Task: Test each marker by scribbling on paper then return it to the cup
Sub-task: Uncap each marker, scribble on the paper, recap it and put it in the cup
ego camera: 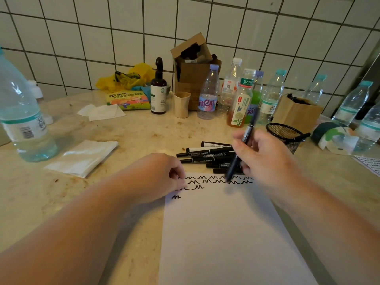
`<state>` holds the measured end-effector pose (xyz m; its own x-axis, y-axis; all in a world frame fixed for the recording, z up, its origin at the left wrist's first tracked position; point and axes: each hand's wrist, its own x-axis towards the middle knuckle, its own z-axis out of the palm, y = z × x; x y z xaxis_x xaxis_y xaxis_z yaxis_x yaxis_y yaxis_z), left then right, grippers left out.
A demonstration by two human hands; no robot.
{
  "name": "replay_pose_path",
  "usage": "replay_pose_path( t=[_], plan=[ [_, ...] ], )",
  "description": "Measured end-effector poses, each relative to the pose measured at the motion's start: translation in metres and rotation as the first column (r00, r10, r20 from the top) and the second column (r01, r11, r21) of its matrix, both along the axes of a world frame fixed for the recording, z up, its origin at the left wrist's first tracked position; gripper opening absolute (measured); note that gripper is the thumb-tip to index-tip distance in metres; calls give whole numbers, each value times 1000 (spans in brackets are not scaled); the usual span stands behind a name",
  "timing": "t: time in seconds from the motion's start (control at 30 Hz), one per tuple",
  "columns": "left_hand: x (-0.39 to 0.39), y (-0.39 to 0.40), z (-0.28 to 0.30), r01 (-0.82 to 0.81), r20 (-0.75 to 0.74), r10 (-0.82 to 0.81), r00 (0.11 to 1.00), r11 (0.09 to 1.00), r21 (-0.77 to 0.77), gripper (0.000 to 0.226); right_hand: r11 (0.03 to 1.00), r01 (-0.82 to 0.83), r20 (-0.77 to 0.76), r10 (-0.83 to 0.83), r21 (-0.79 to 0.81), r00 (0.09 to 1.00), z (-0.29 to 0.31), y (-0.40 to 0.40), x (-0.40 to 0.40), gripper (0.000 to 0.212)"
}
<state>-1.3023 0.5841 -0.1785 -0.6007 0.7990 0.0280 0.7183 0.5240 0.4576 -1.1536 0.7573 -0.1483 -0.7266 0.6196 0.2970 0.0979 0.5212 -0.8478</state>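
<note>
A white sheet of paper (226,233) lies in front of me, with several black scribbles along its top edge. My left hand (160,175) rests on the paper's top left corner, fingers curled and holding nothing. My right hand (265,159) holds a black marker (244,145) tilted above the top of the paper, blurred, its lower end just over the scribbles. Several black markers (205,156) lie in a pile just beyond the paper. A black mesh cup (284,134) stands to the right of the pile, with one marker leaning out of it.
Several plastic bottles (207,95) line the tiled wall behind, along with a brown pump bottle (158,93), a beige cup (181,106) and cardboard boxes (193,73). A large water bottle (20,118) stands at left. Folded tissues (82,157) lie left of my hand.
</note>
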Motion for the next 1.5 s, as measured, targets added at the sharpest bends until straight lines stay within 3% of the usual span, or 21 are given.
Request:
replay_pose_path(
  t=[0.13, 0.27, 0.43, 0.57, 0.77, 0.87, 0.93, 1.0, 1.03, 1.1, 1.17, 1.3, 1.5],
  plan=[
    [3, 0, 7, 0, 96, -6, 995, 998, 57, 28, 902, -136, -95, 106, -410, 990, -26, -23, 0, 11],
    [9, 1, 14, 77, 96, -90, 991, 988, 135, 27, 780, -236, -236, 116, -580, 965, -33, -29, 0, 25],
    [18, 5, 15, 152, 101, -179, 979, 961, 230, 15, 732, -364, -280, 242, -576, 929, -33, -32, 1, 14],
    [22, 2, 18, 190, 96, -212, 973, 962, 198, 18, 702, -420, -295, 301, -575, 907, -33, -36, -1, 18],
    [23, -3, 31, 319, 200, -334, 921, 942, 106, 35, 788, -454, -288, 360, -416, 888, -29, -34, 4, 18],
    [15, -15, 35, 410, 351, -426, 834, 904, 122, 36, 801, -434, -353, 299, -412, 887, -27, -29, 6, 16],
    [5, -22, 36, 353, 482, -428, 764, 904, 242, 35, 765, -412, -448, 182, -494, 875, -27, -16, 8, 19],
    [-1, -21, 35, 146, 538, -338, 772, 918, 369, 36, 762, -369, -437, 126, -532, 891, -28, -11, 9, 23],
    [-1, -17, 32, 46, 491, -238, 838, 927, 371, 37, 780, -347, -388, 146, -520, 910, -31, -12, 9, 23],
    [0, -5, 27, -62, 221, 7, 975, 968, 242, 34, 830, -316, -247, 222, -460, 943, -37, -22, 8, 26],
    [3, 0, 20, -75, -20, 78, 997, 992, 101, 30, 871, -286, -140, 250, -400, 958, -40, -29, 5, 29],
    [-1, 0, 9, -64, -61, 64, 996, 998, -2, 23, 889, -228, -56, 224, -396, 973, -40, -32, 4, 26],
    [-5, 3, -4, -11, -58, 10, 998, 1000, -14, 15, 916, -239, 11, 256, -321, 967, -41, -35, 3, 16]
  ],
)
